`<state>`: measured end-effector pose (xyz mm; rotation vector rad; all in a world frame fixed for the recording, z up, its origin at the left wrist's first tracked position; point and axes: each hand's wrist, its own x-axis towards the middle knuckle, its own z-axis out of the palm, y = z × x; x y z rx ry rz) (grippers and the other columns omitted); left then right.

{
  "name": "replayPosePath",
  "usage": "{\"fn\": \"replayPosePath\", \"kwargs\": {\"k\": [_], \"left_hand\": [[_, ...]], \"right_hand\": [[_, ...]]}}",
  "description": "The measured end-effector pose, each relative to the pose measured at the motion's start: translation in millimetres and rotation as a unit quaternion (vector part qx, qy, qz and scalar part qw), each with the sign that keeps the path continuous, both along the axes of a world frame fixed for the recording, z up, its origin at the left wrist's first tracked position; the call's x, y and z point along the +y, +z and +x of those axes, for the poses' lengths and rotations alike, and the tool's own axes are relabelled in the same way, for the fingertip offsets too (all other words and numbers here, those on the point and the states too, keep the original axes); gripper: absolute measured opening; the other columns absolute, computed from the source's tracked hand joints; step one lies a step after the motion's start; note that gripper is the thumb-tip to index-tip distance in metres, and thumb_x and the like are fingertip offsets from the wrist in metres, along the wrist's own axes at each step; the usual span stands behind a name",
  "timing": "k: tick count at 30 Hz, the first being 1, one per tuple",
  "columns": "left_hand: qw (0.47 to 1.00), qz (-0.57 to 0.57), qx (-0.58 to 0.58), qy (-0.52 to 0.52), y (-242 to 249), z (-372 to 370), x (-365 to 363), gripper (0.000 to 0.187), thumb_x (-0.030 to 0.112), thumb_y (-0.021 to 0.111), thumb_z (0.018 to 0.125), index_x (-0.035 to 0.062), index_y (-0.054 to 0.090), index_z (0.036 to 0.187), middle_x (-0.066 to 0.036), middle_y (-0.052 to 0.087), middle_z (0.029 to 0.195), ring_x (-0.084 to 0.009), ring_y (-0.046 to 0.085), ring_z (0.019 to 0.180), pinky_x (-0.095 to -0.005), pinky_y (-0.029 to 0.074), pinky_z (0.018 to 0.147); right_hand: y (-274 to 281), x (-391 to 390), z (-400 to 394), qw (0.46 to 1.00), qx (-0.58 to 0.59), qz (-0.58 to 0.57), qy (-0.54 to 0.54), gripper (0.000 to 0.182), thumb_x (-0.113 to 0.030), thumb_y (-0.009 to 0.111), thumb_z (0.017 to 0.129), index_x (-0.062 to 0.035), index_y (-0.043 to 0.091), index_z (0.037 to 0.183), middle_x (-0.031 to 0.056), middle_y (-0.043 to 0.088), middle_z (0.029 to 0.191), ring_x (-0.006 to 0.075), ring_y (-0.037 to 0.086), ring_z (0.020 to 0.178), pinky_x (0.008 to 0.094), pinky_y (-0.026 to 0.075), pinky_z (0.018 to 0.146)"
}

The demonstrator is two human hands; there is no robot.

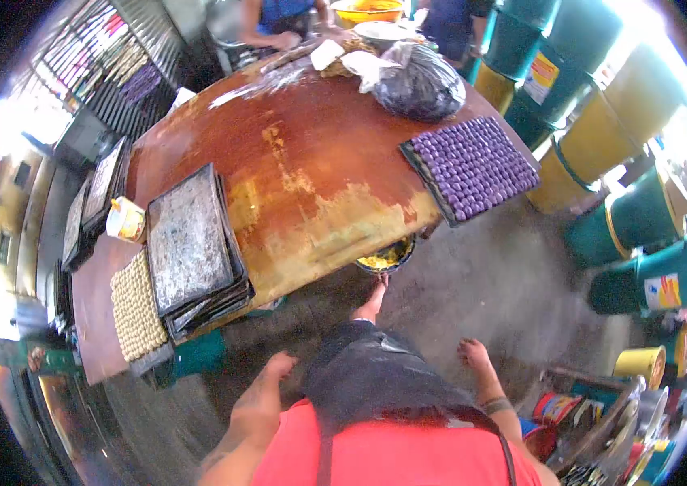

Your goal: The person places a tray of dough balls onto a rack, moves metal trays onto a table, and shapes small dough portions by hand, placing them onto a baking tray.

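Note:
My left hand [282, 365] hangs beside my dark apron [376, 373], away from the table, its fingers loosely curled and too small to make out. On the other side, my right hand [473, 353] hangs over the floor, its fingers bent, with no object visible in it. Ahead stands a worn wooden table [311, 186]. A tray of purple balls [477, 166] lies at its right edge. Stacked dark baking trays [193, 243] lie on the left, next to rows of pale dough pieces [137, 308]. A bowl with yellow contents [384, 257] sits below the table's near edge.
A black plastic bag [420, 83] lies at the table's far end, near a co-worker's hand [285, 40]. A white tub [126, 219] stands left. Green and yellow drums [594, 138] line the right side. A crate with cans [578, 409] is at lower right.

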<state>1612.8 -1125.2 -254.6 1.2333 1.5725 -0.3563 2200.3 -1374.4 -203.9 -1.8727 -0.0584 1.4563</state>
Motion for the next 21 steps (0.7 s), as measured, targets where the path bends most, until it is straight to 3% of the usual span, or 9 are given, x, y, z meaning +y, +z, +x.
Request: {"fn": "replayPosePath", "kwargs": {"k": [1,3,5,7,9,10,13,18,21], "left_hand": [[0.992,-0.016,0.080,-0.093,76,39,15,0.038,0.036,0.060,0.082,0.0012,0.066,0.097,-0.014,0.066,0.083,-0.0247,0.063,0.066,-0.0410,0.051,0.058],[0.977,0.004,0.061,-0.204,88,53,42,0.042,0.038,0.060,0.083,0.0005,0.066,0.102,-0.019,0.066,0.097,-0.0284,0.065,0.078,-0.0408,0.053,0.070],[0.888,0.271,-0.084,-0.363,22,47,66,0.044,0.039,0.057,0.084,0.0017,0.066,0.106,-0.021,0.064,0.109,-0.0313,0.064,0.096,-0.0394,0.050,0.084],[0.962,0.191,-0.126,-0.147,134,122,80,0.047,0.039,0.058,0.086,0.0027,0.064,0.114,-0.017,0.062,0.119,-0.0313,0.059,0.110,-0.0383,0.046,0.093],[0.938,0.190,-0.244,-0.157,211,172,97,0.047,0.035,0.062,0.086,-0.0016,0.061,0.116,-0.018,0.065,0.112,-0.0290,0.064,0.097,-0.0390,0.050,0.085],[0.931,0.120,-0.326,-0.113,179,182,107,0.047,0.033,0.062,0.087,-0.0015,0.057,0.119,-0.019,0.065,0.109,-0.0294,0.064,0.096,-0.0388,0.051,0.083],[0.887,0.249,-0.318,-0.221,245,205,128,0.048,0.028,0.063,0.087,-0.0016,0.054,0.123,-0.020,0.064,0.110,-0.0299,0.064,0.097,-0.0376,0.051,0.085],[0.843,0.325,-0.356,-0.238,287,180,171,0.044,0.027,0.061,0.090,-0.0010,0.054,0.123,-0.019,0.064,0.113,-0.0299,0.063,0.101,-0.0384,0.051,0.087],[0.827,0.036,-0.556,0.073,267,149,219,0.049,0.039,0.055,0.093,0.0013,0.056,0.123,-0.016,0.063,0.117,-0.0313,0.062,0.103,-0.0431,0.050,0.089]], "right_hand": [[4,-11,-6,1.000,-0.005,-0.020,-0.022,0.033,-0.027,0.059,0.090,-0.0091,0.057,0.118,0.0059,0.062,0.085,0.0192,0.061,0.068,0.0346,0.048,0.054],[-1,-45,-14,0.995,0.043,-0.026,-0.082,0.029,-0.028,0.059,0.090,-0.0096,0.060,0.112,0.0066,0.063,0.086,0.0218,0.062,0.071,0.0375,0.050,0.057],[-9,-76,-22,0.987,0.104,-0.031,-0.117,0.026,-0.030,0.059,0.090,-0.0101,0.062,0.107,0.0073,0.065,0.087,0.0244,0.064,0.074,0.0404,0.053,0.061],[-6,-76,-29,0.994,0.074,-0.060,-0.057,0.026,-0.030,0.058,0.090,-0.0097,0.063,0.104,0.0077,0.065,0.088,0.0245,0.064,0.074,0.0403,0.052,0.062],[-5,-64,-34,0.995,0.013,-0.092,0.048,0.025,-0.031,0.058,0.090,-0.0093,0.063,0.102,0.0081,0.066,0.088,0.0246,0.064,0.075,0.0403,0.052,0.062],[-3,-49,-37,0.989,-0.019,-0.100,0.107,0.025,-0.031,0.058,0.090,-0.0091,0.063,0.101,0.0083,0.066,0.089,0.0247,0.064,0.076,0.0403,0.052,0.063],[-7,-12,-42,0.940,-0.125,-0.120,0.294,0.025,-0.031,0.057,0.090,-0.0085,0.064,0.098,0.0089,0.066,0.090,0.0249,0.064,0.077,0.0402,0.052,0.064],[-3,74,-53,0.747,-0.332,-0.111,0.566,0.026,-0.032,0.057,0.089,-0.0074,0.065,0.093,0.0100,0.068,0.091,0.0251,0.065,0.079,0.0400,0.051,0.066],[3,138,-52,0.614,-0.438,-0.110,0.648,0.028,-0.033,0.056,0.089,-0.0068,0.066,0.090,0.0106,0.068,0.092,0.0253,0.065,0.080,0.0400,0.051,0.067]]}}
